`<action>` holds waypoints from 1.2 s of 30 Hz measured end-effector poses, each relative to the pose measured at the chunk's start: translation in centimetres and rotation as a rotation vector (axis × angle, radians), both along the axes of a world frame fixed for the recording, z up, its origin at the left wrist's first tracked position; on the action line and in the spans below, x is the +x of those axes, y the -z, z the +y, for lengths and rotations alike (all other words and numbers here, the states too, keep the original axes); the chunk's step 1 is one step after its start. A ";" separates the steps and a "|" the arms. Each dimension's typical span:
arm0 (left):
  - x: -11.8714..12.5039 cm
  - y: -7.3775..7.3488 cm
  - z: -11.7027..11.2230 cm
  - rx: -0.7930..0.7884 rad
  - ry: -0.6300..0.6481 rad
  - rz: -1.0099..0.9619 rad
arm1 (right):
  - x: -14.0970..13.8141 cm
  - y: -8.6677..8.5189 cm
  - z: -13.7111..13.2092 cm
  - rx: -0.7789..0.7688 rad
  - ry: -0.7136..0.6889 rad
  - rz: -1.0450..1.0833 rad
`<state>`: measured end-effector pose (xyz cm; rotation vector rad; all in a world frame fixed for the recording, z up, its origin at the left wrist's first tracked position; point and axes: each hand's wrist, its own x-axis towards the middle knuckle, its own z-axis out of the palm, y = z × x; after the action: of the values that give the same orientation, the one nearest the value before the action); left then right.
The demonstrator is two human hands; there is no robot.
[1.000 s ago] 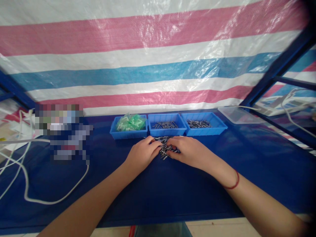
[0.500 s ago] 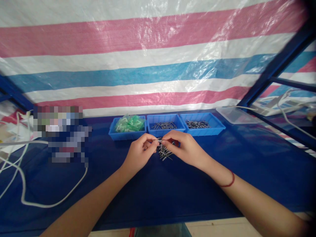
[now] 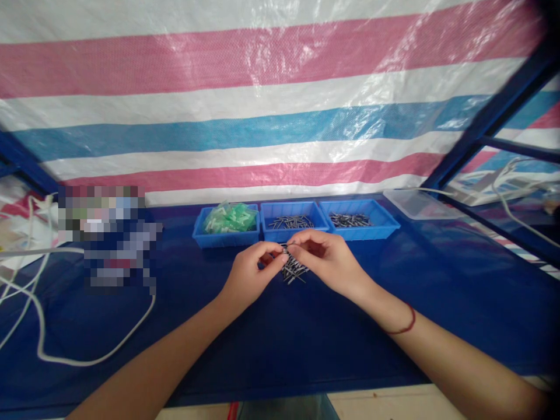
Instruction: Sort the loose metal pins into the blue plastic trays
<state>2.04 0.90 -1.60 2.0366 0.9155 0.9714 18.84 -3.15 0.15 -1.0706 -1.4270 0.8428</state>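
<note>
A loose pile of small metal pins (image 3: 294, 270) lies on the dark blue table cover (image 3: 306, 332), just in front of three blue trays. My left hand (image 3: 251, 273) and my right hand (image 3: 326, 256) are raised a little above the pile, fingertips meeting in a pinch on a small pin between them. The left tray (image 3: 227, 226) holds green and clear plastic pieces. More metal pins fill the middle tray (image 3: 294, 221) and the right tray (image 3: 359, 220). A thin red band circles my right wrist.
A white cable (image 3: 65, 350) loops over the cover at the left, beside a blurred-out patch (image 3: 109, 233). A clear plastic lid (image 3: 420, 204) lies at the back right. A striped tarp hangs behind, and blue frame bars (image 3: 481, 140) rise at right.
Both hands lifted off the pin pile and brought their fingertips together in a pinch; the right hand has risen slightly further since half a second ago.
</note>
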 end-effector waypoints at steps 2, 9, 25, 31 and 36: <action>-0.1 -0.1 0.0 0.039 -0.027 -0.014 | 0.1 0.0 0.0 0.001 0.016 -0.038; -0.3 -0.4 0.1 0.137 -0.039 -0.061 | 0.6 -0.3 -0.2 0.113 0.085 -0.329; -1.4 -0.8 1.0 0.345 -0.018 0.591 | 9.7 -0.5 2.8 0.129 0.769 -1.031; -1.5 -1.0 0.7 0.376 0.080 0.749 | 9.3 -0.2 3.0 0.189 0.759 -1.022; -1.5 -1.4 0.8 0.401 0.068 0.805 | 5.7 -0.8 1.8 0.299 0.487 -0.899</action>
<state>0.55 1.72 -0.21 2.8612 1.0870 0.2720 24.52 -1.39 1.00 -1.5542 -1.8062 -0.2595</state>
